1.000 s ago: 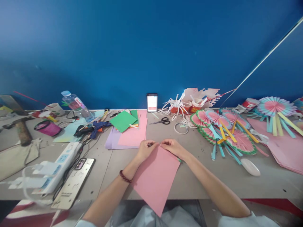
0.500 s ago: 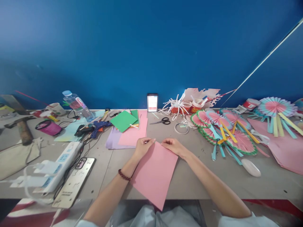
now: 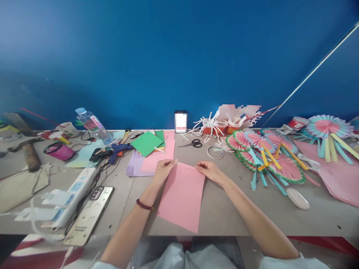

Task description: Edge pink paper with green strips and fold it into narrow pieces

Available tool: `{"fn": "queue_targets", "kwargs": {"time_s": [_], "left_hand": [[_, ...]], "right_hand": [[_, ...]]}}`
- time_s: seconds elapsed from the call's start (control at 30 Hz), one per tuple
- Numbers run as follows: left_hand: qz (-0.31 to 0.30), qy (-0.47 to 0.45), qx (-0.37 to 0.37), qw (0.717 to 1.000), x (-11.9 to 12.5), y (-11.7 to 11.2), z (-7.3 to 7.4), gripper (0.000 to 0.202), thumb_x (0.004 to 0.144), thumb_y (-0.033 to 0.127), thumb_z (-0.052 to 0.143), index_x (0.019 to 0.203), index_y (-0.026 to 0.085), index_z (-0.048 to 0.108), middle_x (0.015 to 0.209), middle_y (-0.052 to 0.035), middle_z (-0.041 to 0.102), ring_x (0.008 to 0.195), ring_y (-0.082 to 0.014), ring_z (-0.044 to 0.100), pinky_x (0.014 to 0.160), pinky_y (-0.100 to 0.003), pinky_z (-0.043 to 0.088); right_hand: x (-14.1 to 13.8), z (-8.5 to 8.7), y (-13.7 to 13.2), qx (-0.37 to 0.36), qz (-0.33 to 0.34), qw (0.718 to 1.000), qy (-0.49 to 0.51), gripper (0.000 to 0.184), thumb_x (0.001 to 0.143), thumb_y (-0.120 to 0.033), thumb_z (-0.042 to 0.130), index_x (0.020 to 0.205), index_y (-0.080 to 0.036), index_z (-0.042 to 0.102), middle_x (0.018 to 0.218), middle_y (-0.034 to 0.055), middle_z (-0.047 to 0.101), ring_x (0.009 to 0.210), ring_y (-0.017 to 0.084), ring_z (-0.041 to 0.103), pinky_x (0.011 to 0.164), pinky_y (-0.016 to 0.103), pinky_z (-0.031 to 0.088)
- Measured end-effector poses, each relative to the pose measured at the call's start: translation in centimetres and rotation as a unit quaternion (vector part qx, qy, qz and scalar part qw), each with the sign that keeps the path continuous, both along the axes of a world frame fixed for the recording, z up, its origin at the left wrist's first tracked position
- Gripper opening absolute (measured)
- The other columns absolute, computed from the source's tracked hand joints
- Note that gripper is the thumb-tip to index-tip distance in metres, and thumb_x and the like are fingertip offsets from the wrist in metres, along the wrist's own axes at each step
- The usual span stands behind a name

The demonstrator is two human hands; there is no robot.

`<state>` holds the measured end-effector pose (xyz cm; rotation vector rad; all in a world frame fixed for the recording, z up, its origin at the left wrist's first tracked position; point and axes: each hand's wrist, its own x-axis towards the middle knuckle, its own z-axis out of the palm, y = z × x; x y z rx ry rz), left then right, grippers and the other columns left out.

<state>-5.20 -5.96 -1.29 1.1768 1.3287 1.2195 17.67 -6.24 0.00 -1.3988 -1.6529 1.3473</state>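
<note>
A pink sheet of paper (image 3: 183, 198) is in front of me at the table's near side, with a narrow fold along its far edge. My left hand (image 3: 165, 171) pinches the far left corner between thumb and fingers. At the far right corner, my right hand (image 3: 209, 171) pinches the folded edge the same way. Beyond the hands lie black scissors (image 3: 193, 143) and a roll of clear tape (image 3: 215, 151). A stack of green paper (image 3: 147, 144), pink and purple sheets sits just past my left hand.
Folded paper fans (image 3: 286, 168) and a white computer mouse (image 3: 297, 198) lie to the right. On the left are a power strip (image 3: 74, 194), a phone (image 3: 89, 216), a blue glue gun (image 3: 116, 151), a hammer (image 3: 30, 155) and a bottle (image 3: 94, 125). Another phone (image 3: 181, 122) stands against the wall.
The pink sheet has turned so its far edge lies more level, and its near corner has moved away from me. My hands have moved farther apart along that edge.
</note>
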Motion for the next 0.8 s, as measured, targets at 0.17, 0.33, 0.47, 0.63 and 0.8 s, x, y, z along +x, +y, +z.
{"fn": "queue_targets", "kwargs": {"time_s": [0.17,0.33,0.47,0.63,0.8], "left_hand": [[0.061,-0.090,-0.031,0.994,-0.1,0.1,0.4,0.040,0.052,0.050,0.079,0.065,0.014,0.073,0.064,-0.0033,0.068,0.060,-0.0149,0.056,0.057,-0.025,0.044],[0.077,-0.125,-0.045,0.988,-0.1,0.1,0.7,0.041,0.048,0.050,0.081,0.068,0.015,0.075,0.071,-0.0061,0.072,0.066,-0.0175,0.062,0.064,-0.028,0.048],[0.056,-0.076,-0.030,0.995,-0.1,0.3,0.4,0.042,0.049,0.050,0.081,0.069,0.014,0.074,0.075,-0.0067,0.073,0.070,-0.0189,0.063,0.065,-0.028,0.048],[0.029,-0.021,-0.014,0.999,-0.3,0.4,0.1,0.038,0.052,0.048,0.079,0.068,0.014,0.073,0.073,-0.0063,0.072,0.068,-0.0174,0.061,0.061,-0.026,0.046],[0.011,0.014,0.001,1.000,-0.4,0.3,0.0,0.035,0.060,0.048,0.073,0.068,0.014,0.072,0.070,-0.0057,0.071,0.066,-0.0170,0.060,0.058,-0.025,0.044]], "right_hand": [[0.5,-0.1,0.5,-0.052,-0.050,0.994,0.078,0.039,0.069,-0.056,0.063,0.075,-0.018,0.063,0.064,-0.0022,0.060,0.055,0.011,0.050,0.053,0.022,0.035],[0.8,-0.4,1.0,-0.074,-0.086,0.985,0.127,0.038,0.058,-0.049,0.074,0.075,-0.016,0.064,0.066,-0.0016,0.062,0.053,0.010,0.051,0.052,0.022,0.037],[0.8,-0.3,1.1,-0.030,-0.114,0.983,0.141,0.036,0.060,-0.047,0.073,0.075,-0.015,0.064,0.066,0.0004,0.062,0.059,0.012,0.051,0.061,0.026,0.043],[0.9,-0.4,1.2,0.007,-0.129,0.987,0.095,0.033,0.066,-0.048,0.066,0.076,-0.017,0.062,0.069,0.0024,0.061,0.064,0.015,0.051,0.063,0.028,0.044],[1.0,-1.4,1.5,0.024,-0.132,0.988,0.073,0.030,0.070,-0.045,0.062,0.080,-0.016,0.062,0.073,0.0033,0.062,0.065,0.015,0.052,0.062,0.028,0.044]]}}
